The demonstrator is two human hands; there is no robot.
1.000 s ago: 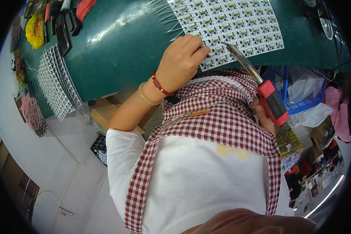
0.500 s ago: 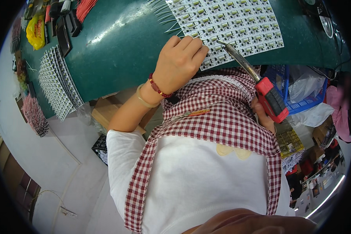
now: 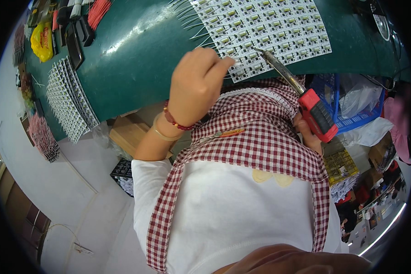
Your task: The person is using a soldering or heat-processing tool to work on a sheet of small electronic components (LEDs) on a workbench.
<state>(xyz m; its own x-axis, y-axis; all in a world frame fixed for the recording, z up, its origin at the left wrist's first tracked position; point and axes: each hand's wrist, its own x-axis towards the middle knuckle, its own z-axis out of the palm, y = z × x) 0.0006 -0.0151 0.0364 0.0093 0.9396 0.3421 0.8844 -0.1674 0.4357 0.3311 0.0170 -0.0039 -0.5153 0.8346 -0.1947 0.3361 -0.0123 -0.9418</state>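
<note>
1. My right grip (image 3: pixel 308 134) is holding the soldering iron (image 3: pixel 318 118) by its red-and-black handle; the metal shaft is probably running hot, making the handle the safe hold.
2. My left grip (image 3: pixel 197 84), fingers curled narrow, is sitting at the near left corner of the circuit sheet (image 3: pixel 278 40); I cannot tell whether it is pinching anything.
3. Between and ahead of both grips, the sheet is lying flat, seeming light, stiff and fragile; its rim is offering the better hold.
4. Ahead of my left grip, thin wires (image 3: pixel 187 17) are trailing off the sheet, looking easily snagged.
5. The sheet's near corner is sitting close to the bench (image 3: pixel 132 68) edge; leftward of my left grip, the bench is giving room towards the stacked sheets (image 3: pixel 66 98).
</note>
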